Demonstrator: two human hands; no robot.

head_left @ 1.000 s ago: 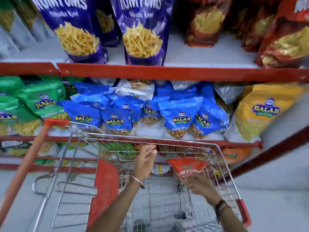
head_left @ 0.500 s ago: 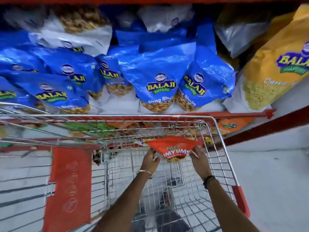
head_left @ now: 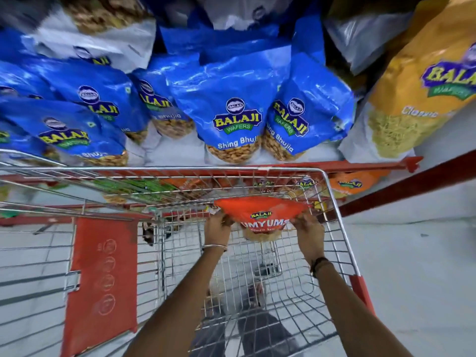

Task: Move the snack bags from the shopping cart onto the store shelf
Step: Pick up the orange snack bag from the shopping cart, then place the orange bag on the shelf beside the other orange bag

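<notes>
An orange-red Numyums snack bag [head_left: 261,215] hangs inside the wire shopping cart [head_left: 332,202], near its front wall. My left hand [head_left: 218,229] grips the bag's left edge and my right hand [head_left: 307,234] grips its right edge. The bag's lower part shows pale snacks and dangles between my hands. Just beyond the cart's front rim runs the red edge of the store shelf [head_left: 360,164], packed with blue Balaji bags [head_left: 231,106].
A yellow Balaji bag [head_left: 417,94] leans at the shelf's right end. Orange bags [head_left: 353,185] sit on a lower shelf behind the cart's front. The red child-seat flap [head_left: 100,282] hangs at the cart's left. Grey floor lies to the right.
The view has tilted down and moved closer to the cart. My left hand came onto the bag, and both hands now hold it slightly farther forward in the cart.
</notes>
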